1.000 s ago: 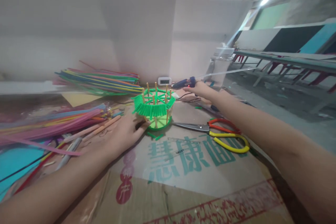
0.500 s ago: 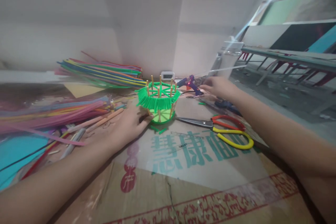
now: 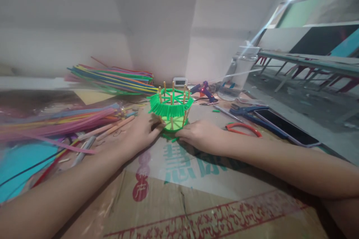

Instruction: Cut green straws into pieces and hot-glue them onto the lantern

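A small round green basket (image 3: 171,110) of straw pieces woven round upright wooden sticks stands on flattened cardboard (image 3: 196,194). My left hand (image 3: 140,134) lies flat on the cardboard with its fingertips against the basket's left base. My right hand (image 3: 200,134) rests on the cardboard at the basket's right base, fingers curled toward the short green straw bits there. What its fingertips pinch, if anything, is hidden. A blue glue gun (image 3: 203,90) lies behind the basket, apart from both hands.
Bundles of coloured straws (image 3: 112,80) lie at the left and back left. Red-handled scissors (image 3: 242,127), blue pliers (image 3: 245,110) and a phone (image 3: 286,130) lie to the right. A clear jar (image 3: 238,71) and a small digital clock (image 3: 180,81) stand by the white wall.
My right hand set the glue gun down behind the basket and came back to the basket's right base, covering part of the scissors. My left hand stayed at the basket.
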Motion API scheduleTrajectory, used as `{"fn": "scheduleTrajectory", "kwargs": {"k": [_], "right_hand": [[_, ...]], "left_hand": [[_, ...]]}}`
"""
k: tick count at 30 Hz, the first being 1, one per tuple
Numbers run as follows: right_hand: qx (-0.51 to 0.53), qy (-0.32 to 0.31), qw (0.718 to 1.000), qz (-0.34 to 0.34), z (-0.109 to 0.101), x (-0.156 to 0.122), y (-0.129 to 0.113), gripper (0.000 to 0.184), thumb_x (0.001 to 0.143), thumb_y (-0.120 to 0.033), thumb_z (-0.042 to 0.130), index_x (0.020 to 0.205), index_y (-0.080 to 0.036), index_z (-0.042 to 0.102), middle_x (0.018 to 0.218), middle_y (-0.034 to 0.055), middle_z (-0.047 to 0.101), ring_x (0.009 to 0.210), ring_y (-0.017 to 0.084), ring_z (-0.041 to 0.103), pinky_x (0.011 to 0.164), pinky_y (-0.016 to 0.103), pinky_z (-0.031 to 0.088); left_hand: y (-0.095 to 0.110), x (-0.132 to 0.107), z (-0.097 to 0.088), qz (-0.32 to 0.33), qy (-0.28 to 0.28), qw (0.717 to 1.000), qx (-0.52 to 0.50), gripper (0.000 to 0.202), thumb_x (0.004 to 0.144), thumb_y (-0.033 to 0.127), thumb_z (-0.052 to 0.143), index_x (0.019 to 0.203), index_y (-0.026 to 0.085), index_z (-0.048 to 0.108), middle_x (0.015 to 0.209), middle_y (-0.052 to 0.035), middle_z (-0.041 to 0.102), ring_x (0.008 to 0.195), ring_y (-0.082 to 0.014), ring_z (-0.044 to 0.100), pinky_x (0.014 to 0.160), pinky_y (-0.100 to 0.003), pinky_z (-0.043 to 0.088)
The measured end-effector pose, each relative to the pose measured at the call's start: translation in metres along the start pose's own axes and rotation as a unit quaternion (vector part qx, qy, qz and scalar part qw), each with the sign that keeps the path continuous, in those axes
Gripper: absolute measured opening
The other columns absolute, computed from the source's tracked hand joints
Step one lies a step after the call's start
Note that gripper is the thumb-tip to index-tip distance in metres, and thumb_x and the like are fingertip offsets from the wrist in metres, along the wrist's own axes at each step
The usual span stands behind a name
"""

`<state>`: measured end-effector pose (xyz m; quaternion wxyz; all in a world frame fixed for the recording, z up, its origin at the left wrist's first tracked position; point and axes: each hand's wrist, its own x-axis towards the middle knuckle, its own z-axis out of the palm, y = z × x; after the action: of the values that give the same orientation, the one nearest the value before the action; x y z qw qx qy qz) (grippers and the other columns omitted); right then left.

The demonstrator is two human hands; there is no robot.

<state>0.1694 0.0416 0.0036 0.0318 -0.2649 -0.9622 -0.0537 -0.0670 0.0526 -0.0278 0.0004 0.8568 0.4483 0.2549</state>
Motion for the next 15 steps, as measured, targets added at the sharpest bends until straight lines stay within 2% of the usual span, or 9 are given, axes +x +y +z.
{"fn": "scheduleTrajectory", "kwargs": {"k": [2,5,7,9,11,13,15], "right_hand": [[0.004,0.003,1.000,0.007,0.004,0.002,0.002,0.022,0.098,-0.025,0.046,0.093,-0.018,0.066,0.078,0.0040,0.069,0.065,0.015,0.058,0.056,0.028,0.030],[0.028,0.047,0.998,0.013,0.005,-0.003,-0.001,0.022,0.098,-0.024,0.042,0.094,-0.016,0.063,0.074,0.0040,0.066,0.064,0.015,0.055,0.057,0.029,0.029],[0.077,0.089,0.992,0.045,0.002,-0.011,-0.006,0.020,0.098,-0.023,0.040,0.098,-0.016,0.059,0.074,0.0042,0.064,0.064,0.015,0.054,0.057,0.028,0.030],[0.171,0.128,0.973,0.089,-0.001,-0.018,-0.010,0.016,0.097,-0.025,0.040,0.098,-0.018,0.054,0.076,0.0035,0.061,0.064,0.015,0.053,0.057,0.027,0.033],[0.317,0.174,0.925,0.118,-0.005,-0.022,-0.012,0.011,0.096,-0.027,0.040,0.094,-0.020,0.048,0.073,0.0007,0.058,0.061,0.013,0.052,0.057,0.026,0.037],[0.459,0.214,0.850,0.145,-0.009,-0.023,-0.011,0.008,0.095,-0.028,0.041,0.090,-0.022,0.042,0.067,-0.0031,0.055,0.056,0.012,0.051,0.054,0.024,0.040],[0.542,0.239,0.786,0.176,-0.012,-0.020,-0.008,0.009,0.094,-0.029,0.044,0.088,-0.022,0.041,0.061,-0.0057,0.054,0.050,0.010,0.050,0.051,0.023,0.040]], "left_hand": [[0.000,0.000,0.000,0.000,0.003,1.000,0.003,0.030,0.096,0.032,0.045,0.077,0.017,0.063,0.075,-0.0051,0.065,0.074,-0.0211,0.059,0.067,-0.032,0.039],[0.000,-0.001,-0.001,-0.004,0.008,1.000,0.001,0.029,0.096,0.033,0.046,0.076,0.017,0.062,0.075,-0.0047,0.064,0.075,-0.0207,0.059,0.067,-0.032,0.039],[0.000,-0.001,-0.001,-0.003,0.008,1.000,-0.003,0.028,0.095,0.032,0.047,0.076,0.017,0.062,0.075,-0.0042,0.063,0.075,-0.0201,0.058,0.067,-0.031,0.039],[0.000,-0.001,-0.001,-0.001,0.008,1.000,-0.003,0.028,0.095,0.032,0.047,0.075,0.017,0.060,0.075,-0.0038,0.062,0.074,-0.0194,0.058,0.066,-0.031,0.039],[-0.001,-0.001,0.000,0.002,0.010,1.000,-0.002,0.028,0.096,0.032,0.047,0.074,0.017,0.059,0.074,-0.0035,0.061,0.073,-0.0187,0.057,0.065,-0.030,0.038],[-0.002,-0.002,0.001,0.009,0.011,1.000,-0.002,0.027,0.095,0.031,0.048,0.075,0.018,0.059,0.074,-0.0032,0.061,0.072,-0.0183,0.057,0.065,-0.030,0.038],[-0.003,-0.002,0.001,0.015,0.017,1.000,-0.002,0.026,0.095,0.030,0.048,0.076,0.018,0.060,0.074,-0.0029,0.061,0.072,-0.0180,0.057,0.064,-0.029,0.037]]}}
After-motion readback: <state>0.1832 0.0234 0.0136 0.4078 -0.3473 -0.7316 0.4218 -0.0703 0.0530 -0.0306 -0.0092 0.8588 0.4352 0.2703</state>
